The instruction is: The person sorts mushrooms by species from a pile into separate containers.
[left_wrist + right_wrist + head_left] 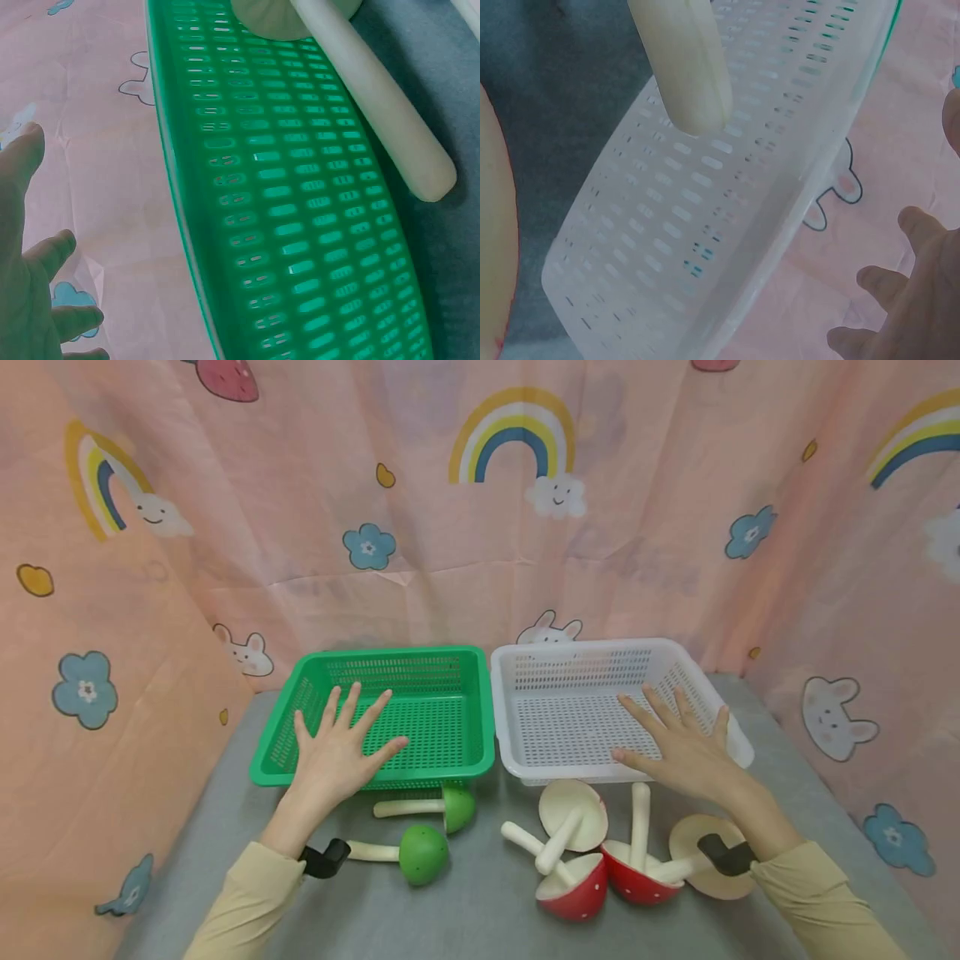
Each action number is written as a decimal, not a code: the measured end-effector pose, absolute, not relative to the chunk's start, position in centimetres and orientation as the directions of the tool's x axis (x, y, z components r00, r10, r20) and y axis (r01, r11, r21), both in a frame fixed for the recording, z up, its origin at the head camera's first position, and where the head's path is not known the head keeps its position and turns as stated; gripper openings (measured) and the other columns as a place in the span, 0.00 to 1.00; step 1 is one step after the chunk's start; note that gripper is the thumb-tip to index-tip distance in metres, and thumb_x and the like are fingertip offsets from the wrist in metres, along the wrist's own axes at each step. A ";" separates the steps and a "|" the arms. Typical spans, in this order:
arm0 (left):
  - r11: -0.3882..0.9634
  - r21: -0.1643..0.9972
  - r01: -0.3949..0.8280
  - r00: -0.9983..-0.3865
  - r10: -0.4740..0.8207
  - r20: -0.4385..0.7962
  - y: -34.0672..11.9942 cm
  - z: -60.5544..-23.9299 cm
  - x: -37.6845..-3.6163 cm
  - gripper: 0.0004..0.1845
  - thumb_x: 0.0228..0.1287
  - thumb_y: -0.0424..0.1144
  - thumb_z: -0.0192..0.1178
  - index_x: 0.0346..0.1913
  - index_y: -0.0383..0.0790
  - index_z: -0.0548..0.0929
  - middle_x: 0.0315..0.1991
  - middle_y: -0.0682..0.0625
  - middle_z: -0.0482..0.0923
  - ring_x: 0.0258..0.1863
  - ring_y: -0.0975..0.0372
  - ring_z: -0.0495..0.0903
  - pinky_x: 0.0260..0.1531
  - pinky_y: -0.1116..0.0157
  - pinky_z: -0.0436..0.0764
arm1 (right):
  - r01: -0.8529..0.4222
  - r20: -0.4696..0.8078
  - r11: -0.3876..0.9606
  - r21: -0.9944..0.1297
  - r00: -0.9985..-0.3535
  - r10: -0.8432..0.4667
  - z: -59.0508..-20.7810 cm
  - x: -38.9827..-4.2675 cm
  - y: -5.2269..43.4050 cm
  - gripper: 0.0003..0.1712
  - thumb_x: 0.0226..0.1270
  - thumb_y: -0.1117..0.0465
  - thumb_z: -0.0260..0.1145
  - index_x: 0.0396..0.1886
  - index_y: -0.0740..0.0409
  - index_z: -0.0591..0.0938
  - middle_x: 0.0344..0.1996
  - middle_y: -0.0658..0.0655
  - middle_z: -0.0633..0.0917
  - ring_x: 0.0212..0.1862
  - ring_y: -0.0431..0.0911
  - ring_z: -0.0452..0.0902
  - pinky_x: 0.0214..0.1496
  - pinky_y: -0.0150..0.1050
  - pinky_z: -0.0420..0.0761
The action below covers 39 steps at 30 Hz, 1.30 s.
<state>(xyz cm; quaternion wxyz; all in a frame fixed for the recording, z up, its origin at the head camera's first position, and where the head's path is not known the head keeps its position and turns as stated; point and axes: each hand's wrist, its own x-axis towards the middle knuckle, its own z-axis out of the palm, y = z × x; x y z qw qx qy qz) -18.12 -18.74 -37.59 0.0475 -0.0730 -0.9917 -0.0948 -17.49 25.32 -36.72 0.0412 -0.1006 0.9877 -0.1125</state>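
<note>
Across the back and both sides hangs a pink curtain (457, 560) printed with rainbows, rabbits and flowers. Below it, a grey worktop (465, 914).

Two baskets side by side at the rear: green basket (435, 774) on the left, white basket (555, 772) on the right, rims touching or nearly so. No mushroom lies in either.

Left hand (333, 758) held out over the green basket, right hand (686, 756) over the white one. Fingers of both stretched wide and spread, nothing held; in the wrist views they stand apart from the baskets.

Mushrooms all loose on the worktop, in front of the baskets. Right side, a cluster of four: a cream underside (570, 806) facing up at the top, a red cap (581, 893) at lower left, another red cap (637, 885) beside it, and a far-right mushroom (684, 839), partly behind the right wrist, its outer colour hard to tell from this angle. Smaller, left side: upper green mushroom (460, 808) near the basket's front, lower green mushroom (423, 855) nearer the wearer.

Progress, my reading: handling seems not yet begun. None gripped, none placed; all six appear left to deal with.
</note>
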 end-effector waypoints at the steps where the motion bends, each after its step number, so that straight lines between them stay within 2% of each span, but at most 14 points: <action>1: 0.971 0.183 0.153 -0.985 0.135 0.108 -18.8 -37.6 -18.1 0.43 0.58 0.77 0.43 0.75 0.71 0.45 0.79 0.46 0.41 0.78 0.45 0.37 0.64 0.26 0.33 | -0.189 -0.060 0.955 -0.229 -0.976 -0.208 -36.7 -17.5 25.3 0.51 0.61 0.26 0.52 0.78 0.42 0.49 0.77 0.64 0.44 0.75 0.70 0.25 0.59 0.80 0.19; 13: 0.968 0.196 0.154 -0.986 0.139 0.089 -19.1 -38.0 -18.0 0.43 0.58 0.77 0.43 0.75 0.70 0.48 0.79 0.47 0.41 0.78 0.46 0.37 0.64 0.26 0.34 | -0.203 -0.055 0.954 -0.220 -0.974 -0.220 -37.0 -17.7 25.4 0.50 0.62 0.27 0.53 0.77 0.41 0.49 0.77 0.65 0.47 0.75 0.71 0.30 0.60 0.79 0.18; 19: 0.965 0.202 0.169 -0.985 0.163 0.049 -19.3 -38.1 -17.7 0.43 0.58 0.75 0.48 0.74 0.72 0.48 0.79 0.47 0.42 0.78 0.45 0.38 0.64 0.27 0.32 | -0.266 0.010 0.941 -0.208 -0.963 -0.270 -37.1 -17.8 25.7 0.45 0.65 0.32 0.54 0.77 0.38 0.50 0.76 0.65 0.52 0.77 0.65 0.32 0.63 0.78 0.21; 26: 0.958 0.213 0.190 -0.982 0.183 0.054 -19.8 -38.1 -17.4 0.41 0.60 0.73 0.48 0.74 0.72 0.49 0.78 0.46 0.45 0.77 0.45 0.42 0.65 0.27 0.35 | -0.301 0.040 0.922 -0.245 -0.953 -0.300 -37.1 -17.3 25.6 0.43 0.67 0.34 0.54 0.77 0.39 0.51 0.76 0.64 0.54 0.78 0.63 0.33 0.64 0.75 0.19; 30: 0.961 0.188 0.201 -0.979 0.189 0.077 -20.1 -38.3 -17.1 0.41 0.59 0.74 0.47 0.74 0.70 0.51 0.77 0.45 0.50 0.76 0.44 0.48 0.66 0.28 0.40 | -0.328 0.045 0.903 -0.277 -0.943 -0.329 -37.0 -17.0 25.4 0.42 0.67 0.36 0.55 0.76 0.40 0.55 0.75 0.63 0.55 0.78 0.63 0.37 0.66 0.73 0.17; 35: 0.965 0.162 0.206 -0.974 0.186 0.131 -20.7 -38.7 -16.7 0.43 0.57 0.76 0.47 0.74 0.66 0.56 0.74 0.44 0.57 0.73 0.44 0.57 0.67 0.32 0.49 | -0.359 0.050 0.866 -0.347 -0.930 -0.365 -36.8 -16.5 25.1 0.38 0.68 0.40 0.57 0.74 0.43 0.60 0.74 0.64 0.59 0.76 0.65 0.45 0.69 0.73 0.24; 39: 0.959 0.176 0.221 -0.966 0.190 0.173 -21.1 -39.2 -16.3 0.41 0.59 0.73 0.49 0.73 0.65 0.58 0.73 0.43 0.60 0.72 0.45 0.60 0.67 0.34 0.51 | -0.395 0.070 0.830 -0.393 -0.913 -0.402 -36.8 -16.2 24.8 0.36 0.68 0.43 0.59 0.73 0.44 0.62 0.73 0.63 0.63 0.75 0.64 0.50 0.70 0.73 0.31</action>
